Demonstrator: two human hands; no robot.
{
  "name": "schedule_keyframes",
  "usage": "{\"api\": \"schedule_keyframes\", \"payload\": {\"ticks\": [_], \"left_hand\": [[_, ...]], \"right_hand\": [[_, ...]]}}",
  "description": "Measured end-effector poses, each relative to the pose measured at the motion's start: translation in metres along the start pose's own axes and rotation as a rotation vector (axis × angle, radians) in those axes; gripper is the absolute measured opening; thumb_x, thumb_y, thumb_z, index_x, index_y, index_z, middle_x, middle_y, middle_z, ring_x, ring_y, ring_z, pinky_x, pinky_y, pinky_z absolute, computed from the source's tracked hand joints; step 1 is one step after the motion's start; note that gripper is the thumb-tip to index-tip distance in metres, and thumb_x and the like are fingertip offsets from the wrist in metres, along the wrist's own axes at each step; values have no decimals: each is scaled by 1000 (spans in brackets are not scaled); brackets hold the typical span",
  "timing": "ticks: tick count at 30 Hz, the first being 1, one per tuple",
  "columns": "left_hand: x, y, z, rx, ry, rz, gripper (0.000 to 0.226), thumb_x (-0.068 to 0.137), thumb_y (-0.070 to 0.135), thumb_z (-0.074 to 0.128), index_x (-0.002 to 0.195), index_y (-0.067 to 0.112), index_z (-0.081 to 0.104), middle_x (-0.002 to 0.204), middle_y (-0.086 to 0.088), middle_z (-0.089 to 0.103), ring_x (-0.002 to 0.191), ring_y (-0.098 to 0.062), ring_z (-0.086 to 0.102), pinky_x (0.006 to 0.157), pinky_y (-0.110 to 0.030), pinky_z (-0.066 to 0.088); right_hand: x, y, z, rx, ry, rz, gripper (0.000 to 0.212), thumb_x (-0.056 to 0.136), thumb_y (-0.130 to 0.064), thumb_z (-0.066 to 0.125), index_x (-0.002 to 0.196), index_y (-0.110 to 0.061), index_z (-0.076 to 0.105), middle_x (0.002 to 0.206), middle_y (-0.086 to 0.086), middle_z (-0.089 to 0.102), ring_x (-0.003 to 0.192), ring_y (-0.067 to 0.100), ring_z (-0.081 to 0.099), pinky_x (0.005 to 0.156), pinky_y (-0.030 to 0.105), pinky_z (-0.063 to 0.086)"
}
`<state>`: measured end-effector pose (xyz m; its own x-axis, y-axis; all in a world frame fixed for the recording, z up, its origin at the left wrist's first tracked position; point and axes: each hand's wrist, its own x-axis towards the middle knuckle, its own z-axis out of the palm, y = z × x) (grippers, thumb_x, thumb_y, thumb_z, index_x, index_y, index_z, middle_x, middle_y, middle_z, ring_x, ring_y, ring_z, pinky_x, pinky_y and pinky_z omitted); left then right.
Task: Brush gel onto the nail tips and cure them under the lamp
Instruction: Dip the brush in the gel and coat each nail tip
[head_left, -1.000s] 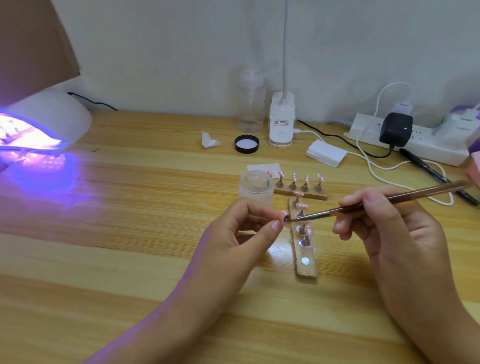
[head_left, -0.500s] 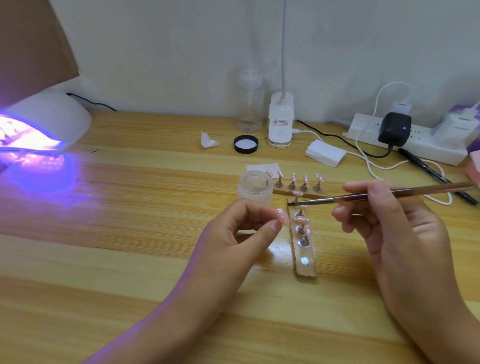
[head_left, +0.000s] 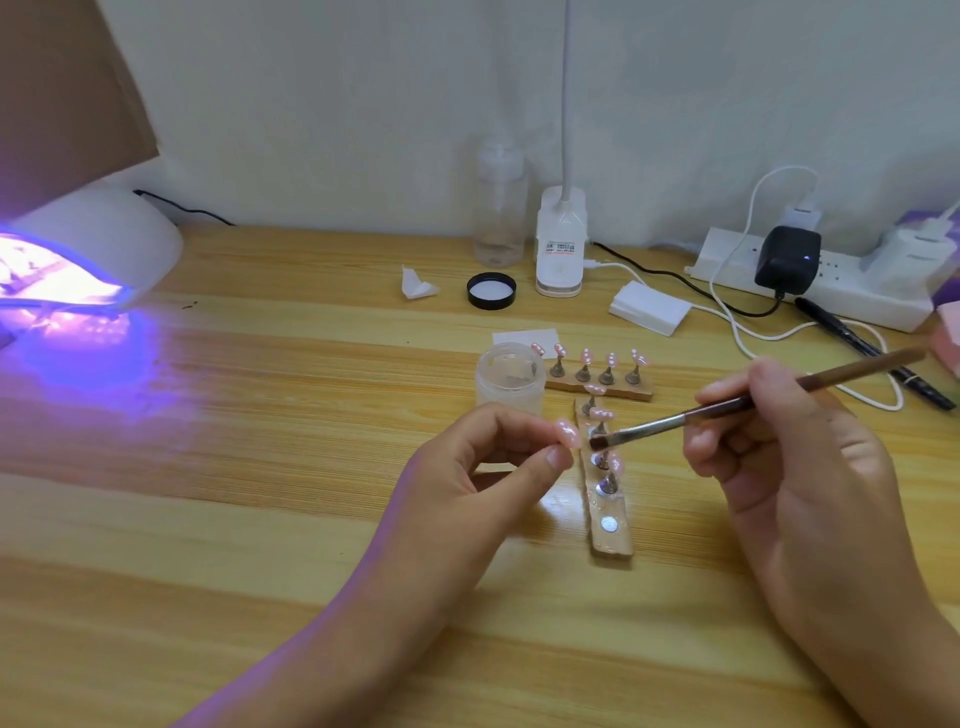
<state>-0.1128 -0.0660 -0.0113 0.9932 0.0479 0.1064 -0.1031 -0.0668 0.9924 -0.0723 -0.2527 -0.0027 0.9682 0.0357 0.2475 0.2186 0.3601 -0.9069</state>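
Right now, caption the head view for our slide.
Left hand pinches a pink nail tip, right hand holds the brush beside it, curing lamp glowing purple.

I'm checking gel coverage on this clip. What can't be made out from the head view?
Head view:
- Inside of the white domed curing lamp: cut by the left edge, washed out by purple glare.
- Whether the brown-handled brush touches the pink nail tip pinched in the left hand: too small.
- Contents of the clear round jar: blurred.
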Motion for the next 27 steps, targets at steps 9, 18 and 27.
{"api": "schedule_keyframes", "payload": {"ticks": [9,18,27], "left_hand": [[-7,3,7,196,-75,105,16,74,53,71,79,37,71,80,22,60,73,1,53,65,-9,39],[-6,-5,15,653,-66,299,8,82,45,72,87,40,69,76,19,43,82,-3,46,69,-8,31],[-7,-7,11,710,-68,305,11,84,45,69,93,45,74,86,18,55,93,-3,48,75,-11,34]], "right_hand": [[9,-1,-4,139,163,140,29,86,-35,61,66,-20,75,62,-4,63,56,5,59,57,15,50],[13,0,-7,201,255,205,33,95,-28,58,67,-19,73,62,-4,60,54,5,58,52,15,48],[8,-4,-1,174,154,167,27,86,-32,59,67,-20,75,61,-2,60,55,7,58,55,15,49]]}}
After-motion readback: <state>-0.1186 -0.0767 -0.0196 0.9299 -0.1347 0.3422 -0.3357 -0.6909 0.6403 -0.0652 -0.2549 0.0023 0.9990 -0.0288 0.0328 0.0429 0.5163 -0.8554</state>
